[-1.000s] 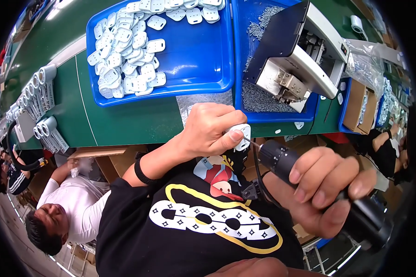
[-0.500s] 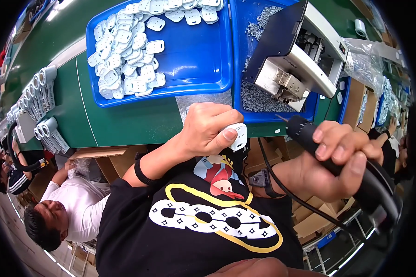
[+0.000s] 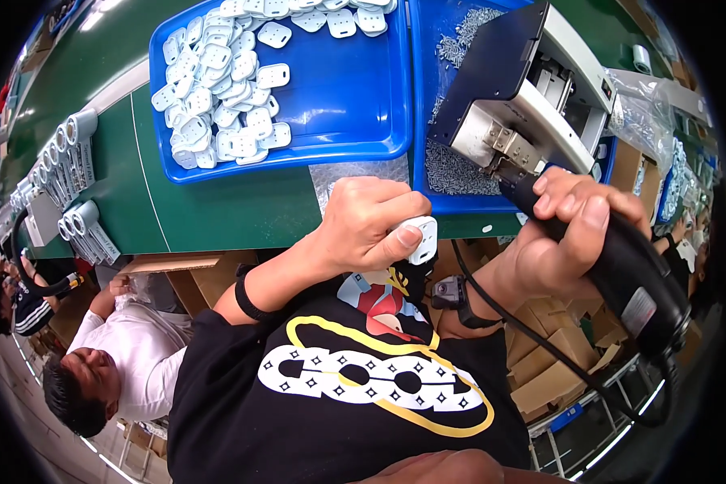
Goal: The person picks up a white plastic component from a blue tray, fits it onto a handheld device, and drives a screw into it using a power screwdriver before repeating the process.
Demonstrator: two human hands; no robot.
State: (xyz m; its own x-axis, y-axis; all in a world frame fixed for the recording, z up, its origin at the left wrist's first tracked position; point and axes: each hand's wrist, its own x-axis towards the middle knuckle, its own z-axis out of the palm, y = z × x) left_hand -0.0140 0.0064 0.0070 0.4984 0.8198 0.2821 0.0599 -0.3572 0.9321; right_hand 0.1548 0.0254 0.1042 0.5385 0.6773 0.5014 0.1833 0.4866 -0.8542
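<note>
Pinched in my left hand [image 3: 371, 224] is a small white plastic plate [image 3: 425, 240] with holes, held just off the table's near edge. My right hand [image 3: 577, 222] is wrapped round a black corded electric screwdriver [image 3: 641, 282]. Its front end meets the metal outlet of a screw feeder machine [image 3: 516, 153]; the bit's tip is hidden there. The feeder, with a dark side panel and a white body, stands in a blue tray [image 3: 460, 203] with many loose screws [image 3: 464, 173]. Left of it, a larger blue tray [image 3: 339, 149] holds a heap of similar white plates [image 3: 218, 97].
White cylindrical parts with handles [image 3: 73, 161] stand at the left of the green table [image 3: 121, 194]. The screwdriver's cord [image 3: 532, 347] loops below my right forearm. Cardboard boxes [image 3: 552, 347] lie under the table. A person in a white shirt [image 3: 137, 355] sits at the left.
My right hand has moved the screwdriver up and forward, from before the screw tray to the feeder's outlet. My left hand keeps its hold on the white plate, nearly in place.
</note>
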